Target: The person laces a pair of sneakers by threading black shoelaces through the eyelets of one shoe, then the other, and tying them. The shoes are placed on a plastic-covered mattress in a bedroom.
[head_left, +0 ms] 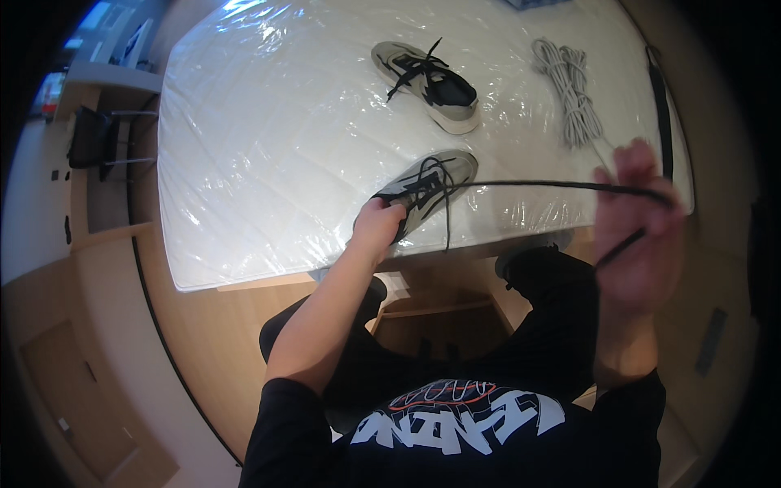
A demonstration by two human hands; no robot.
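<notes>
A grey and black sneaker (460, 167) rests near the front edge of a plastic-wrapped white mattress (260, 138). My left hand (379, 228) is closed round the heel end of this sneaker, thumb at its opening. From its eyelets a black shoelace (529, 184) runs taut to the right. The far end of that lace is in my raised right hand (639, 244), looped across the fingers, slightly blurred. Another part of the lace loops over the sneaker's tongue and hangs down its side. Farther back lies a matching sneaker (455, 91), its black lace tied in a bow.
A coiled bundle of grey cord (571, 93) lies on the mattress at the right, behind my right hand. A black strip (661, 114) runs along the mattress's right edge. At the left stand a dark chair (91, 137) and a wooden desk. My knees are below the front edge.
</notes>
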